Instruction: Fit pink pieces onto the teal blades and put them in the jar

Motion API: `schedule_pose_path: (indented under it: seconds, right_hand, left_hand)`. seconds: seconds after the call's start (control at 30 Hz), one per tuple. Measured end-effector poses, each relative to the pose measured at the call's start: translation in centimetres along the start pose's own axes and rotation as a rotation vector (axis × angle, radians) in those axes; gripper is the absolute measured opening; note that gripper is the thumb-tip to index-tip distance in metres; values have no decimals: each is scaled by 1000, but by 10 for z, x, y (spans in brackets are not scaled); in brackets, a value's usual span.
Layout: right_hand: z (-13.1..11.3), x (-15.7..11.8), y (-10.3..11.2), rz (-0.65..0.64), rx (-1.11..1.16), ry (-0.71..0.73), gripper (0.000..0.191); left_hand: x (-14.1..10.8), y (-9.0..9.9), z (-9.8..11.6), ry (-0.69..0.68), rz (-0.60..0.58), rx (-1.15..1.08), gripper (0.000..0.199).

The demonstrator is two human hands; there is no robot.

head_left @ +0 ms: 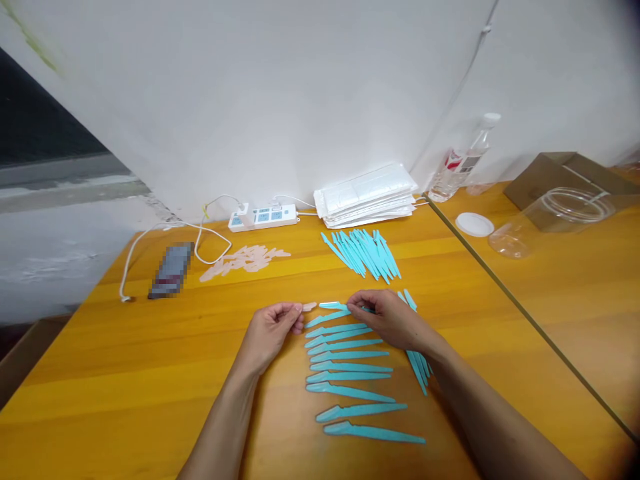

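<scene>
Between the thumb and fingers of my left hand point(274, 330) is a small translucent blade cover point(310, 307). My right hand point(383, 317) pinches a turquoise eyebrow razor point(333, 305) by its handle, its head pointing left at the cover; a narrow gap lies between the two. Below my hands, several more turquoise razors point(350, 367) lie in a column, heads to the left. Others point(419, 363) lie partly hidden under my right wrist. A pile of turquoise razors point(365, 253) lies farther back, and a heap of translucent covers point(245, 260) is at the back left.
Against the wall stand a white power strip point(263, 218) with cables and a stack of white packets point(367, 193). A pixelated phone-like object point(171, 270) lies left. To the right are a water bottle point(463, 160), a white lid point(475, 225), a clear jar point(550, 220) and a cardboard box point(565, 173).
</scene>
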State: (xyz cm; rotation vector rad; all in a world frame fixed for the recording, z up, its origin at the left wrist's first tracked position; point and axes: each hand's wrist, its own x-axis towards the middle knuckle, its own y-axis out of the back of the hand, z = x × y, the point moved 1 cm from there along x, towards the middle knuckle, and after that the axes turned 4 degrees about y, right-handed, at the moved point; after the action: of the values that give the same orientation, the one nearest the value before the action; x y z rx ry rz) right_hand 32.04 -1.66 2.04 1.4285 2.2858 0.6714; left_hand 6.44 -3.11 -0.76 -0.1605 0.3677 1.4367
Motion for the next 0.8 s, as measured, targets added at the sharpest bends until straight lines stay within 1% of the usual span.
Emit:
schedule_pose_path:
  seconds: [0.17, 0.33, 0.4, 0.5, 0.6, 0.67, 0.73, 0.8]
  right_hand:
    - [1, -1, -1, -10, 13, -6, 27]
    - [3, -1, 0, -6, 15, 3, 26]
    - [3, -2, 0, -4, 2, 4, 26]
    - [-1, -2, -1, -8, -14, 23, 25]
    - [-7, -3, -3, -4, -24, 61, 23]
    - [-10, -3, -4, -3, -24, 72, 23]
    - [-11, -4, -4, 4, -29, 68, 23]
    - [-11, -4, -3, 13, -43, 63, 23]
  left_hand:
    - [-3, -5, 3, 5, -38, 42, 37]
    - [-2, 3, 5, -6, 9, 17, 37]
    - [-3, 4, 5, -10, 6, 22, 38]
    - [-4, -5, 5, -5, -30, 31, 38]
    - [-7, -20, 6, 13, -99, 43, 39]
    - [-10, -24, 8, 9, -143, 63, 40]
    - [-12, -19, 12, -10, -128, 67, 39]
    - [-13, -8, 16, -37, -55, 56, 37]
